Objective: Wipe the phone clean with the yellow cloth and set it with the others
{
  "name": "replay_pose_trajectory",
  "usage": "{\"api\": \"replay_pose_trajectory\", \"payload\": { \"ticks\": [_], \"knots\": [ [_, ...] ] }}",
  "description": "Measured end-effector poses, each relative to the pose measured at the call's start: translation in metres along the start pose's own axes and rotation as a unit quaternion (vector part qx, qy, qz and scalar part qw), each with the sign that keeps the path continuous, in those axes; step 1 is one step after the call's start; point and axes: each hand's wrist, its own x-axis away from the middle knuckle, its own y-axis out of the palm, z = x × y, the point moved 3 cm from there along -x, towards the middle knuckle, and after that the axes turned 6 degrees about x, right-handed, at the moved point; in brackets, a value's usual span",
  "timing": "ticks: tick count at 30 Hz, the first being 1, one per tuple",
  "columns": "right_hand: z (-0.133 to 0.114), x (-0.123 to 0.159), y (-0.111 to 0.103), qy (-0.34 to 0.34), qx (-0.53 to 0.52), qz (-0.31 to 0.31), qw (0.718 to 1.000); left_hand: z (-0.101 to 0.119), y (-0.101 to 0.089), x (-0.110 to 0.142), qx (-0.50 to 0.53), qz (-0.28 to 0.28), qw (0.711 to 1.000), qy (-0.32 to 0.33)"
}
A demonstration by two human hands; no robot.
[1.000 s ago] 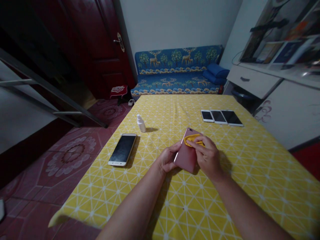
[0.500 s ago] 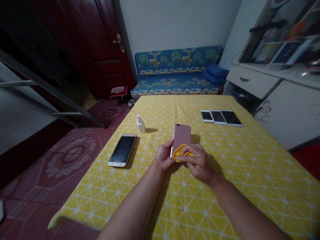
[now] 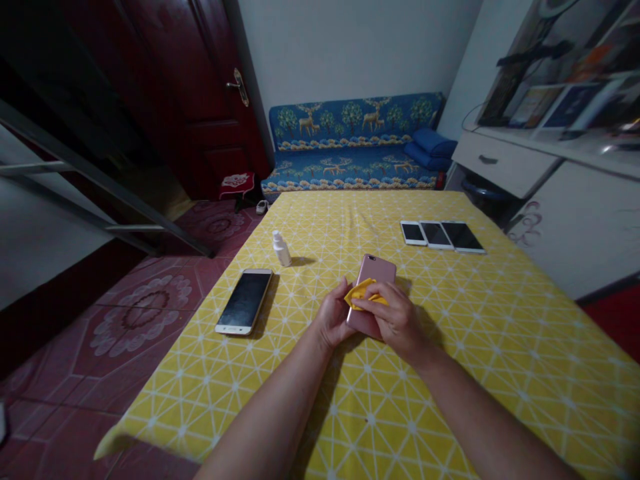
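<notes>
My left hand (image 3: 333, 315) grips a pink smartphone (image 3: 379, 270) by its edge, holding it tilted above the table. My right hand (image 3: 397, 317) pinches a yellow cloth (image 3: 361, 295) against the phone's back. Fingers and cloth hide the phone's lower half. To the left of my hands, a gold-framed smartphone (image 3: 245, 302) lies screen up on the yellow patterned tablecloth (image 3: 480, 373). A small white spray bottle (image 3: 281, 249) stands beyond it.
Three smartphones (image 3: 443, 235) lie side by side, screens up, at the far right of the table. The table's left edge drops to a red patterned floor. A blue sofa stands behind the table, with a white drawer unit at the right.
The pink phone has tilted its top to the right from upright and shifted slightly right. The yellow cloth has moved up the phone's back. The other objects have not moved.
</notes>
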Motion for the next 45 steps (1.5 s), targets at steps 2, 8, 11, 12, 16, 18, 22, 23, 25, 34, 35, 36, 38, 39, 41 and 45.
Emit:
{"api": "replay_pose_trajectory", "payload": {
  "ticks": [2, 8, 11, 12, 16, 18, 22, 23, 25, 34, 35, 36, 38, 39, 41, 45],
  "knots": [
    [0.005, 0.001, -0.001, 0.014, 0.025, 0.024, 0.999, -0.002, 0.000, -0.001, -0.014, -0.013, 1.000, -0.007],
    [0.021, 0.002, -0.005, 0.066, 0.079, 0.043, 0.994, -0.006, -0.008, -0.003, -0.061, 0.008, 0.998, -0.005],
    [0.028, 0.003, -0.007, 0.083, 0.092, 0.051, 0.991, -0.006, -0.008, -0.002, -0.091, -0.009, 0.996, 0.017],
    [0.030, 0.003, -0.008, 0.090, 0.099, 0.055, 0.989, -0.007, -0.007, -0.002, -0.102, -0.018, 0.994, 0.020],
    [0.036, 0.004, -0.013, 0.117, 0.131, 0.063, 0.982, -0.008, -0.004, 0.000, -0.134, -0.040, 0.990, 0.013],
    [0.035, 0.004, -0.014, 0.125, 0.140, 0.063, 0.980, -0.006, -0.004, 0.001, -0.136, -0.029, 0.990, 0.013],
    [0.034, 0.007, -0.013, 0.151, 0.126, 0.067, 0.978, -0.001, -0.004, 0.000, -0.107, -0.002, 0.994, 0.032],
    [0.036, 0.009, -0.011, 0.163, 0.111, 0.067, 0.978, 0.001, -0.005, -0.001, -0.095, 0.003, 0.995, 0.042],
    [0.042, 0.014, -0.008, 0.195, 0.075, 0.069, 0.975, 0.004, -0.007, -0.003, -0.075, 0.018, 0.995, 0.064],
    [0.069, 0.027, 0.000, 0.276, -0.016, 0.102, 0.955, 0.005, -0.022, -0.010, -0.041, 0.043, 0.997, 0.049],
    [0.070, 0.028, 0.001, 0.279, -0.024, 0.104, 0.954, 0.006, -0.022, -0.010, -0.041, 0.038, 0.997, 0.048],
    [0.070, 0.028, 0.002, 0.282, -0.031, 0.105, 0.953, 0.006, -0.022, -0.010, -0.042, 0.034, 0.997, 0.049],
    [0.071, 0.029, 0.003, 0.289, -0.043, 0.106, 0.950, 0.007, -0.021, -0.010, -0.045, 0.025, 0.997, 0.048],
    [0.071, 0.030, 0.004, 0.291, -0.048, 0.107, 0.950, 0.008, -0.021, -0.010, -0.046, 0.021, 0.998, 0.046],
    [0.071, 0.031, 0.006, 0.289, -0.052, 0.106, 0.950, 0.009, -0.020, -0.010, -0.048, 0.014, 0.998, 0.042],
    [0.068, 0.030, 0.005, 0.280, -0.035, 0.091, 0.955, 0.010, -0.020, -0.009, -0.053, 0.019, 0.997, 0.050]
  ]
}}
